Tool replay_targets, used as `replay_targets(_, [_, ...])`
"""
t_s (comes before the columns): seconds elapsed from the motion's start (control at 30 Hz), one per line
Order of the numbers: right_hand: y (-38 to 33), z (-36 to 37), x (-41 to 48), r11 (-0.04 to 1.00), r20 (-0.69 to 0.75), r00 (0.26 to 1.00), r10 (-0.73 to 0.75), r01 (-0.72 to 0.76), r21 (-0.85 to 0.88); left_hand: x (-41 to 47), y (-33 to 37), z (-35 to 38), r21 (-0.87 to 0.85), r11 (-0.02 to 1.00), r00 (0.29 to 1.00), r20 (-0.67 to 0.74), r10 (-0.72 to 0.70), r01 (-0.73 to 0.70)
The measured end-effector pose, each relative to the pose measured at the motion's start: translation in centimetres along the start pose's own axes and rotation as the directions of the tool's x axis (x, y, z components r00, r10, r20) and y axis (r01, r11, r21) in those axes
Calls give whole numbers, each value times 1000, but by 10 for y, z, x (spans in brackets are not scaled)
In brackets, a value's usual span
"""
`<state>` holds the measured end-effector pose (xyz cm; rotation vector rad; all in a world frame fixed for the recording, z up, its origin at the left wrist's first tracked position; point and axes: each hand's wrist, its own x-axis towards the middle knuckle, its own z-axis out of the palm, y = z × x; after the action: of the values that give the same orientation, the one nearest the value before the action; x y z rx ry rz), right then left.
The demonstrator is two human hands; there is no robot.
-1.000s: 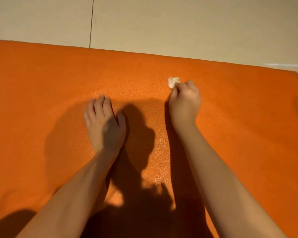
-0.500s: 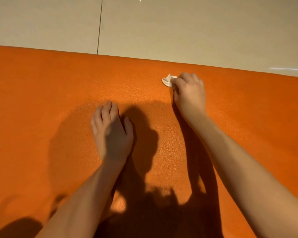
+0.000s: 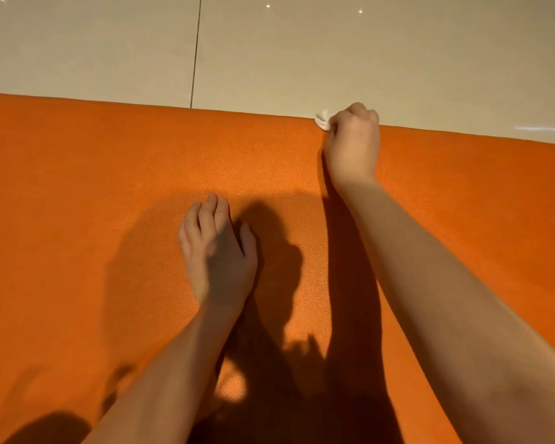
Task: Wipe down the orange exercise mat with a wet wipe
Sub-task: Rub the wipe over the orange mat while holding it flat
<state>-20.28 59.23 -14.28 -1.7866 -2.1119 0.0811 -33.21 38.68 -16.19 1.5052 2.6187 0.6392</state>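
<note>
Head view, wiping in progress. The orange exercise mat [image 3: 77, 219] lies flat on the pale tiled floor [image 3: 302, 52] and fills the lower two thirds of the view, running out of frame to the left, the right and below. The right hand [image 3: 353, 142] is curled into a fist around the wet wipe [image 3: 322, 120], of which only a small white crumpled tuft shows at the thumb side. Hand and wipe sit on the mat's far edge, right where it meets the tiles. The left hand [image 3: 217, 251] rests palm down near the middle of the mat, its fingers straight and holding nothing; I take it to be bracing the body.

I judge the task to be under way and not finished, with the wipe at the far limit of a stroke. I cannot find any damp sheen or streak on the surface, partly because arm and body shadows cover the middle, so I cannot tell which areas are already wiped. As far as this view shows, the broad stretches to the left and right may be left to do.
</note>
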Motion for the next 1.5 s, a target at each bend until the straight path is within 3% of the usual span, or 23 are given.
replay_targets(0.03, [-11,0,-5,997,16,999,-30,29,71,0,0,0,5,1000,1000,0,2,-2])
replay_targets(0.1, [-29,6,-22,950,33,967,-253,242,200,1,0,0,15,1000,1000,-3,8,-8])
replay_targets(0.17, [-28,3,-33,885,120,886,-447,418,207,1,0,0,21,1000,1000,-8,12,-12])
replay_targets(0.2, [-21,-1,-29,883,153,875,-460,433,179,1,0,0,21,1000,1000,-8,11,-11])
replay_targets(0.23, [-14,-4,-23,908,142,901,-410,389,156,1,0,-1,20,1000,1000,-5,8,-8])
replay_targets(0.3, [-5,-7,-16,977,64,982,-176,166,137,1,0,-1,20,1000,1000,2,4,-4])
replay_targets(0.37, [-13,-7,-25,989,67,996,-62,52,136,1,0,-2,27,1000,1000,5,10,-10])
replay_targets(0.53, [-21,-11,-68,878,114,896,-430,385,283,2,0,-2,46,999,1000,-7,26,-26])
replay_targets(0.6, [-8,-17,-55,937,160,933,-323,291,193,2,0,-1,53,998,999,-2,36,-35])
replay_targets(0.7, [1,-18,-53,994,125,992,20,-33,103,1,-1,-1,56,998,999,6,43,-43])
replay_targets(0.73, [-7,-20,-61,989,85,996,20,-32,141,1,-2,-1,56,997,999,6,44,-44])
replay_targets(0.8, [-22,-17,-86,969,54,991,-126,111,222,1,-2,-1,63,997,999,0,49,-49])
replay_targets(0.9, [-19,-24,-106,923,180,915,-362,324,207,2,-2,0,78,995,998,-10,65,-64])
replay_targets(0.93, [-10,-25,-102,930,165,920,-354,328,167,1,-3,0,83,994,998,-4,67,-66])
replay_targets(1.0, [6,-25,-94,975,51,979,-196,189,117,2,-3,-1,87,994,998,17,58,-60])
replay_targets(1.07, [10,-26,-92,987,-26,999,-27,31,155,2,-2,-1,87,995,998,37,42,-46])
replay_targets(1.1, [6,-25,-95,984,-19,1000,-25,28,175,1,-2,-2,91,995,998,44,43,-47])
replay_targets(1.27, [1,-28,-114,909,89,923,-374,346,235,3,-4,0,94,994,998,41,54,-58])
replay_targets(1.33, [11,-32,-108,939,62,945,-321,310,149,3,-3,-1,81,995,997,53,52,-56])
replay_targets(1.4, [14,-33,-105,985,14,990,-143,140,104,4,-2,-4,60,997,997,72,38,-43])
replay_targets(1.47, [6,-32,-113,987,-41,999,9,-2,159,5,-1,-6,31,999,996,91,5,-8])
replay_targets(1.5, [-2,-31,-120,980,-39,999,3,5,199,6,-1,-6,21,1000,995,97,-5,3])
